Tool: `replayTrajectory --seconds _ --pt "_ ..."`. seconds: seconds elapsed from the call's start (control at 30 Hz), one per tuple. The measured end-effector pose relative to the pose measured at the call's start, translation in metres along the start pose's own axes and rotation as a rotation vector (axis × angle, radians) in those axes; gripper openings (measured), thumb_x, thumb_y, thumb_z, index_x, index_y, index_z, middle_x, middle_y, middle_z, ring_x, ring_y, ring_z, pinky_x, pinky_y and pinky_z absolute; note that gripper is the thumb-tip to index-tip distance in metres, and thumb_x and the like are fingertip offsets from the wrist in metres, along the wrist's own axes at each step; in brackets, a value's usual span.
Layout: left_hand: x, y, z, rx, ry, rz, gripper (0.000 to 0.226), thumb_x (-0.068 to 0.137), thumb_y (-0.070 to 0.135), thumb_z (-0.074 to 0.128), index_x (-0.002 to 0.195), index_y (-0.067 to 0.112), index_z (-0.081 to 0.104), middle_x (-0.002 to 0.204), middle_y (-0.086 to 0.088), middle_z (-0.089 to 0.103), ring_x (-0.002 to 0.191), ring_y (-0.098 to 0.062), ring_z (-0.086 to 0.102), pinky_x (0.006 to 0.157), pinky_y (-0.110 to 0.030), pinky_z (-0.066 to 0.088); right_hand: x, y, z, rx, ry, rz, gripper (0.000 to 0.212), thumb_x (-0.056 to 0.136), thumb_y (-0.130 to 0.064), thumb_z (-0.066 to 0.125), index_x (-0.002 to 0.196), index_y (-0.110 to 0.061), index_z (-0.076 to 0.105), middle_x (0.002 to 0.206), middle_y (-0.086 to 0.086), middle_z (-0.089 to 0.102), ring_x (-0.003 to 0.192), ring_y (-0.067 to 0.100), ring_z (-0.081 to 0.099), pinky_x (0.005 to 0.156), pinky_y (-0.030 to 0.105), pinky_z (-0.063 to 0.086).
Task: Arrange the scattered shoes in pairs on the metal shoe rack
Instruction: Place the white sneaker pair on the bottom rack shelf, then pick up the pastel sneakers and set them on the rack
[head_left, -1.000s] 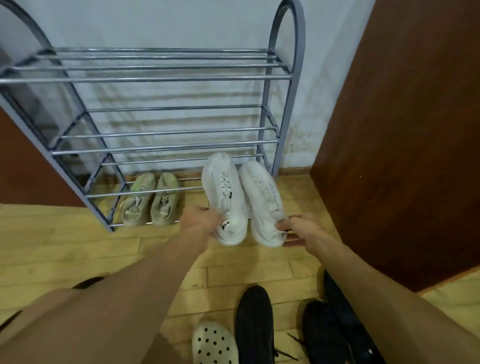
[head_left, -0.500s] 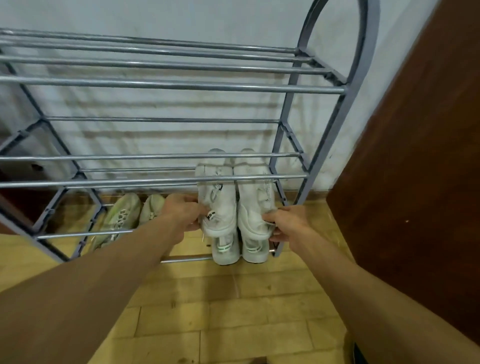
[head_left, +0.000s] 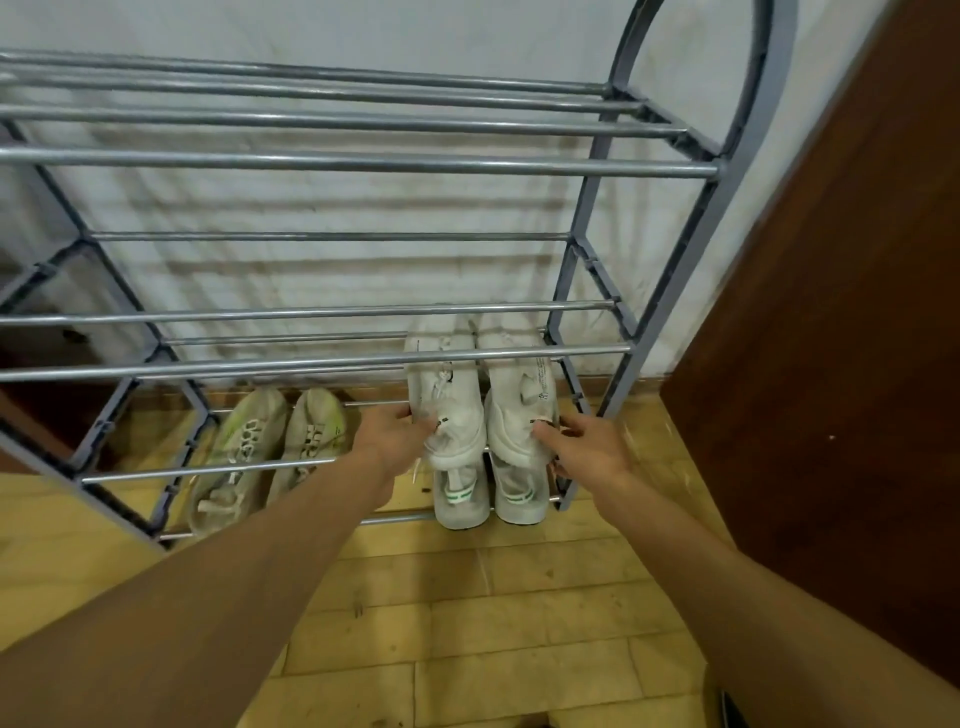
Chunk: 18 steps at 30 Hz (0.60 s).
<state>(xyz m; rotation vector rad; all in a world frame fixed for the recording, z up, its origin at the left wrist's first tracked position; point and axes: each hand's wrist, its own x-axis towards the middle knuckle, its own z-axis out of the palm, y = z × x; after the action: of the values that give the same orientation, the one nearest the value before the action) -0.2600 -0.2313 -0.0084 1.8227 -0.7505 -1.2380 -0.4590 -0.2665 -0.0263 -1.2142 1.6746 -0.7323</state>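
Your left hand (head_left: 397, 434) pinching one white shoe (head_left: 447, 400), your right hand (head_left: 587, 441) gripping the other white shoe (head_left: 519, 400), both at lower right of the metal shoe rack (head_left: 665, 291), greenish pair (head_left: 270, 447) at lower left.

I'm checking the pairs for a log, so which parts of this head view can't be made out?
- White sneakers: toes crossed by the shoe rack bars; printed markings too small to read.
- Green-striped shoes on the bottom shelf: front parts hidden under the white pair.
- Left hand and right hand: fingers partly hidden by the shoes.
- Pale green sneakers: blurred.
- Dark object: cut by the frame edge.
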Motion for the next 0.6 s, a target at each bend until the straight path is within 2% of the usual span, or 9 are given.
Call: replayTrajectory --seconds 0.07,0.17,0.2,0.27,0.37,0.43,0.53,0.6 --pt "-0.021 0.003 -0.002 0.044 -0.022 0.023 0.044 0.091 0.022 0.062 0.133 0.010 0.054 0.125 -0.007 0.060 0.112 -0.025 0.055 0.098 -0.039 0.045 -0.020 0.003 -0.009 -0.061 -0.017 -0.014 0.039 0.085 -0.037 0.070 0.114 -0.011 0.067 0.097 0.000 0.064 0.102 0.024 0.065 0.091 0.047 0.055" --pt "-0.061 0.008 -0.003 0.160 -0.039 0.059 0.053 0.090 0.023 0.063 0.138 0.006 0.046 0.135 -0.011 0.052 0.122 -0.028 0.050 0.103 -0.038 0.043 -0.052 0.012 -0.027 -0.185 -0.069 -0.025 0.038 0.087 -0.026 0.069 0.114 0.002 0.065 0.102 0.014 0.066 0.099 0.027 0.064 0.091 0.051 0.053" --pt "-0.078 0.010 -0.002 0.217 -0.052 0.079 0.055 0.090 0.023 0.064 0.139 0.006 0.045 0.139 -0.012 0.050 0.125 -0.028 0.049 0.102 -0.035 0.041 -0.064 0.014 -0.035 -0.231 -0.086 -0.017 0.039 0.088 -0.023 0.069 0.118 0.002 0.064 0.107 0.018 0.067 0.100 0.030 0.065 0.092 0.050 0.053" --pt "-0.112 0.015 0.002 0.310 -0.087 0.114 0.054 0.089 0.023 0.065 0.137 0.006 0.047 0.141 -0.010 0.048 0.128 -0.027 0.047 0.094 -0.028 0.038 -0.089 0.017 -0.052 -0.308 -0.138 0.003 0.042 0.089 -0.020 0.067 0.127 -0.004 0.060 0.121 0.014 0.064 0.108 0.029 0.063 0.093 0.046 0.054" --pt "-0.163 0.019 0.013 0.404 -0.156 0.190 0.039 0.088 0.024 0.065 0.122 0.006 0.057 0.121 -0.008 0.055 0.105 -0.020 0.052 0.076 -0.024 0.041 -0.126 0.022 -0.082 -0.397 -0.185 -0.026 0.046 0.090 -0.021 0.066 0.132 -0.006 0.056 0.133 0.009 0.057 0.112 0.026 0.060 0.088 0.040 0.057" --pt "-0.198 0.016 0.020 0.434 -0.203 0.219 0.042 0.087 0.024 0.067 0.125 0.008 0.058 0.120 -0.007 0.056 0.095 -0.016 0.052 0.073 -0.024 0.039 -0.151 0.025 -0.102 -0.473 -0.214 -0.055 0.046 0.091 -0.021 0.064 0.133 -0.004 0.055 0.130 0.010 0.059 0.106 0.025 0.062 0.082 0.037 0.058" --pt "-0.242 0.002 0.035 0.492 -0.259 0.256 0.044 0.084 0.025 0.069 0.125 0.012 0.060 0.128 -0.006 0.057 0.103 -0.017 0.053 0.080 -0.025 0.039 -0.191 0.035 -0.127 -0.521 -0.271 -0.059 0.040 0.094 -0.018 0.059 0.130 -0.002 0.057 0.105 0.009 0.065 0.080 0.018 0.067 0.069 0.029 0.057" --pt "-0.270 -0.012 0.048 0.511 -0.311 0.281 0.040 0.083 0.024 0.071 0.121 0.012 0.062 0.124 -0.006 0.060 0.103 -0.016 0.053 0.082 -0.026 0.039 -0.218 0.049 -0.141 -0.520 -0.286 -0.028 0.037 0.095 -0.018 0.058 0.129 -0.003 0.058 0.096 0.005 0.064 0.075 0.015 0.064 0.065 0.024 0.055"
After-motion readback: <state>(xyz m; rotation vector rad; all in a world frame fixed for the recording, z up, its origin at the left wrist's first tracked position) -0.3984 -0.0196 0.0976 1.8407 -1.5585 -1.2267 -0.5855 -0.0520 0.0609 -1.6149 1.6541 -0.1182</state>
